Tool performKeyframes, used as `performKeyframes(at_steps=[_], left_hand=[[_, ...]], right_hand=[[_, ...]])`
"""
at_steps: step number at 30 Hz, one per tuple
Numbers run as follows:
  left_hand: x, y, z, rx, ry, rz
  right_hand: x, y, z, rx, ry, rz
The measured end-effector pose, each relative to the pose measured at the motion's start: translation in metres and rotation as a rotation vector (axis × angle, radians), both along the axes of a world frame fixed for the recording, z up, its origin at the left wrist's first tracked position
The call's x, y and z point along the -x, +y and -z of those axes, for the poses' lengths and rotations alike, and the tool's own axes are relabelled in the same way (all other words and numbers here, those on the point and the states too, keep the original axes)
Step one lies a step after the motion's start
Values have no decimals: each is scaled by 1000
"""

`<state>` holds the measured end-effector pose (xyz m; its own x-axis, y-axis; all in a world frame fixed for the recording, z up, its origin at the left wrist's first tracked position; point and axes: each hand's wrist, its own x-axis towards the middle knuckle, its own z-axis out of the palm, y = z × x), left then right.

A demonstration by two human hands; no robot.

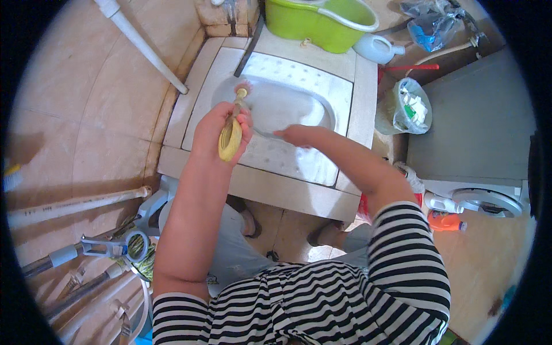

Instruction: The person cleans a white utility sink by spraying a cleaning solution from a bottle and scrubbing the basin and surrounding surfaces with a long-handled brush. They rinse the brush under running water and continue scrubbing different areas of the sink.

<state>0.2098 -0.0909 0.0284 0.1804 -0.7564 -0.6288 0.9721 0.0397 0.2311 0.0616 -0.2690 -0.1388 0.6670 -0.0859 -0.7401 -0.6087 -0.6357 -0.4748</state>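
Observation:
A white squat toilet (289,103) set in a tiled platform lies before me. My left hand (224,125) is closed around the yellow handle of a toilet brush (230,138), held above the left part of the pan. The brush's pinkish bristle head (243,88) is at the pan's left end. My right hand (297,134) is over the pan's near edge, its fingers at a thin greyish object (264,133), perhaps a hose or tool; whether they close on it cannot be made out. A dark pipe (250,51) ends at the pan's far left corner.
A green mop bucket (315,21) and a pale plastic jug (377,48) stand behind the toilet. A lined waste bin (394,108) is at the right, beside a grey cabinet-like appliance (470,120). An orange bottle (446,221) lies lower right. Mop handles (64,254) and a white pipe (142,47) are at the left.

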Motion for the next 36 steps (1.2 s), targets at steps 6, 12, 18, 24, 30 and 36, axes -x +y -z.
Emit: performKeyframes(at_steps=[6, 12, 18, 24, 30, 36], left_hand=[[4, -5, -3, -2, -28, 57], [4, -1, -3, -6, -17, 47], [4, -9, 3, 4, -29, 65], [12, -5, -4, -5, 32, 77], [15, -3, -2, 15, -17, 73], [22, -14, 1, 13, -17, 100]], right_hand=[[165, -105, -22, 225, 170, -157], [119, -86, -38, 219, 53, -292], [39, -5, 58, 219, -222, -92], [100, -16, 32, 310, -83, -127], [163, -50, -36, 394, 166, -200], [91, -13, 7, 456, -71, 59]])
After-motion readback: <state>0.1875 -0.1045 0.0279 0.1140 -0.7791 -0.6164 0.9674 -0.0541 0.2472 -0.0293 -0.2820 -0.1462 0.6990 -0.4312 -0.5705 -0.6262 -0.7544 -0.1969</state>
